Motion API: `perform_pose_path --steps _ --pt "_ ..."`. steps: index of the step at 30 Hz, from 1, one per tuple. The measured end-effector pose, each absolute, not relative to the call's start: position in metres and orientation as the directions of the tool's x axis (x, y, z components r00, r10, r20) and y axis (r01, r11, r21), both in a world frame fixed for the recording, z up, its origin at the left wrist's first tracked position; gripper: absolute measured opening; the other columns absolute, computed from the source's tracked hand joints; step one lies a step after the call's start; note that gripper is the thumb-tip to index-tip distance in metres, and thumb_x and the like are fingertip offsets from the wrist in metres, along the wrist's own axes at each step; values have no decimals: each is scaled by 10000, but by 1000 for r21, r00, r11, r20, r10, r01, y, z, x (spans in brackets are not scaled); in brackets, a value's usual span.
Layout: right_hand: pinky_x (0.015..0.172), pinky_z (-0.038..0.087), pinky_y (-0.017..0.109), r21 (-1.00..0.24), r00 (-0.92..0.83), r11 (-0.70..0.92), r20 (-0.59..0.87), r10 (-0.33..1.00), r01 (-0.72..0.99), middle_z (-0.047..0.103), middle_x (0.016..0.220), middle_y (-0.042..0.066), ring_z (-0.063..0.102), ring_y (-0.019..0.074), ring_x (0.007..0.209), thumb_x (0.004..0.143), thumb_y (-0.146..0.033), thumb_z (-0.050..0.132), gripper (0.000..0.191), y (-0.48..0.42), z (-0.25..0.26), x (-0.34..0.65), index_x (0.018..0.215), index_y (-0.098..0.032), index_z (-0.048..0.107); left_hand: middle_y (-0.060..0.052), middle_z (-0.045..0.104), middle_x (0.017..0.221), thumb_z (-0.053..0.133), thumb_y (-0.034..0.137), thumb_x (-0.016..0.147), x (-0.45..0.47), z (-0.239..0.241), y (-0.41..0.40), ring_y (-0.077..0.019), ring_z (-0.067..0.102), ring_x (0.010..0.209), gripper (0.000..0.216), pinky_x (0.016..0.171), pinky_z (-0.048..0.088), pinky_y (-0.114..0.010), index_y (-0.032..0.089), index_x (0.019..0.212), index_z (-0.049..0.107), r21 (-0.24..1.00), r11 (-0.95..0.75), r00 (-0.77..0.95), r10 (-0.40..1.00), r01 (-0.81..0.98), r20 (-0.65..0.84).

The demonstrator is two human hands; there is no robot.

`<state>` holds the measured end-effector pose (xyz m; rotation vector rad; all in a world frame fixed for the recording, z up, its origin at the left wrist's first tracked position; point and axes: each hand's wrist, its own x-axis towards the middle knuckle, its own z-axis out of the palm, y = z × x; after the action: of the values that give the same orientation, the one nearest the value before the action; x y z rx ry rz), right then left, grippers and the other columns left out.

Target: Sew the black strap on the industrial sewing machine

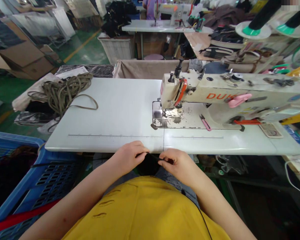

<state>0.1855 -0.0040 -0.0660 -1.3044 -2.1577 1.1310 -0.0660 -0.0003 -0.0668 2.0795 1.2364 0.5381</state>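
My left hand [129, 156] and my right hand [176, 164] are both closed just below the front edge of the white sewing table [120, 110]. Between them they pinch a narrow black strap [153, 156]; a dark piece hangs below it over my lap. A thin thread [163, 140] runs from my right fingers up to the needle area of the cream sewing machine [215, 96]. The machine stands on the right half of the table, its needle plate [165, 116] straight ahead of my hands.
A tangled heap of olive webbing [65, 91] lies on the table's far left corner. Pink thread snips [205, 122] rest on the machine bed. A blue plastic crate [27, 180] stands at my left. Another sewing station and piled bags fill the background.
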Motion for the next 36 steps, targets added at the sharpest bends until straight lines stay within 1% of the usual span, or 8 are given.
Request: perform_pose_path --steps 5,8,12,15,18,22,29,36 --pt "794 550 338 -767 -312 228 39 949 600 802 974 62 732 226 872 987 -236 562 241 -9 -76 195 1033 -231 798 -29 698 807 540 231 974 -68 -68 -2 -131 661 575 253 675 555 -281 175 1072 766 807 -126 104 991 578 80" --pt "767 591 353 -858 -354 138 -55 934 495 803 973 40 725 212 782 998 -340 586 260 -10 -79 205 1106 -237 798 -40 704 828 599 281 949 -70 -66 -1 -148 679 586 215 651 576 -291 183 1034 770 884 -31 21 1000 467 23" --pt "757 590 328 -898 -523 127 -127 843 422 789 967 35 705 193 776 985 -413 642 290 -11 -76 213 1168 -234 778 -60 738 866 633 356 937 -67 -65 1 -194 720 761 232 772 584 -326 164 1054 694 969 134 55 987 206 -148" --pt "726 572 318 -854 -449 183 -66 891 488 760 850 49 698 203 778 1018 -417 582 294 -9 -75 214 1044 -222 800 -37 731 859 655 343 925 -63 -65 0 -176 678 834 189 822 530 -306 178 1015 633 949 308 143 944 -71 -296" --pt "786 572 337 -793 -343 216 10 939 570 755 921 69 705 215 855 1013 -375 586 255 -7 -76 215 1036 -227 792 -24 683 828 709 329 871 -60 -62 -2 -157 621 811 186 799 478 -286 156 915 655 878 430 291 885 -210 -363" --pt "777 573 337 -759 -299 267 101 949 593 696 1144 87 664 176 820 969 -264 622 240 -9 -71 212 1173 -237 745 -34 685 821 728 354 861 -57 -56 -3 -158 589 803 212 797 441 -289 142 868 716 897 424 382 854 -123 -352" --pt "765 573 319 -787 -336 419 284 898 454 709 923 46 662 173 812 1016 -218 594 131 -15 -54 185 1059 -227 718 -44 707 865 766 373 810 -51 -54 -1 -192 598 832 223 823 461 -320 181 908 823 943 326 386 862 72 -328" --pt "818 563 379 -614 -465 597 384 798 517 710 968 75 655 214 899 1032 -203 585 134 -14 -53 174 1107 -214 695 -43 691 869 775 370 789 -48 -58 -4 -213 603 875 222 829 467 -332 185 900 831 936 336 418 840 103 -347"
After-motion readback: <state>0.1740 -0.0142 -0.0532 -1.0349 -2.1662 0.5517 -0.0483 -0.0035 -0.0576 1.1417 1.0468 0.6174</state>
